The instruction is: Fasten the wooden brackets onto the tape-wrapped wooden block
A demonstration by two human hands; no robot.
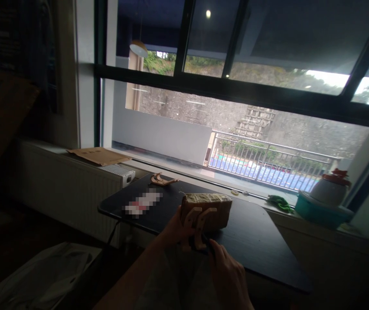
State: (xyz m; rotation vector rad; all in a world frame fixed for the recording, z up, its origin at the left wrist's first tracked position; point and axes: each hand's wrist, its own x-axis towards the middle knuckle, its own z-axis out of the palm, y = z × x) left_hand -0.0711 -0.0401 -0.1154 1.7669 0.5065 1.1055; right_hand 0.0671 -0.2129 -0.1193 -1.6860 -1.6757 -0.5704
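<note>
A pale wooden piece with two curved prongs (200, 221) is in my left hand (178, 228), whose fingers close round its lower left side. Right behind it, a brown cardboard box (218, 213) with shiny clear tape along its top rests on the black table (249, 245). My right hand (228, 267) grips a dark-handled tool (209, 246), its front end close to or against the base of the prongs; its tip is too dark to make out. A similar curved wooden piece (163, 180) lies at the table's back left.
A blurred-out flat item (142, 203) lies on the table's left. On the sill beyond are a brown envelope (102, 156), a green cloth (279, 203) and a teal basin (320, 211) holding an orange-topped container (329, 188). A plastic-covered item (48, 275) stands lower left.
</note>
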